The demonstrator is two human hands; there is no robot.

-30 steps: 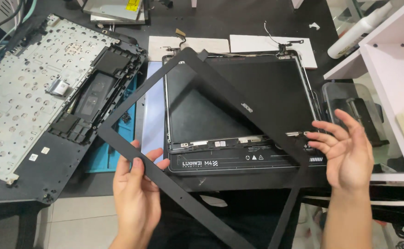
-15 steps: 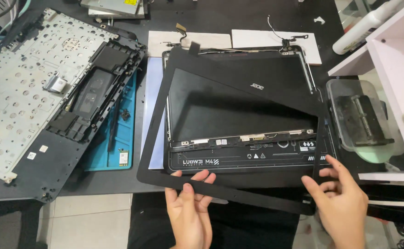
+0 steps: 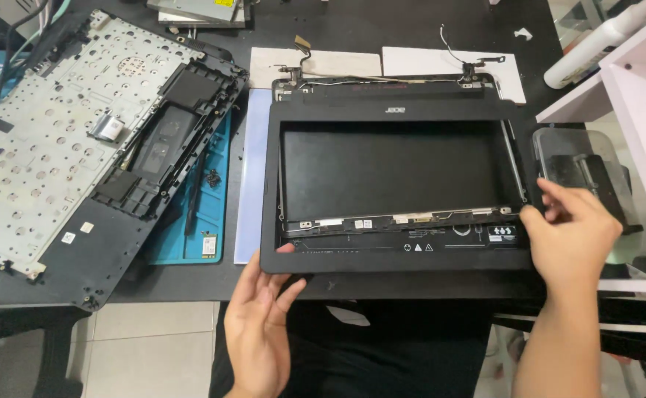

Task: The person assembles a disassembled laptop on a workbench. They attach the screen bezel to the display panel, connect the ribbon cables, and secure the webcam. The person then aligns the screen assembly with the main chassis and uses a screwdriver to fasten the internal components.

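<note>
Black plastic screen bezel frame (image 3: pixel 396 259) sits over dark laptop display panel (image 3: pixel 400 173), near tabletop front edge. Left hand (image 3: pixel 264 317) grips bottom-left corner, right hand (image 3: pixel 570 239) pinches right side. Bezel looks laid on, prob. not snapped in.

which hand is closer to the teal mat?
Left. The left hand grips the black bezel at its lower-left corner, close to the teal mat; the right hand is at the bezel's far right edge.

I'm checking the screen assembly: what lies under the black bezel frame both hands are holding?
Through the black bezel frame the dark display panel shows, with a thin strip of connectors along its bottom edge. The frame's borders cover the panel's edges and the lid beneath.
</note>
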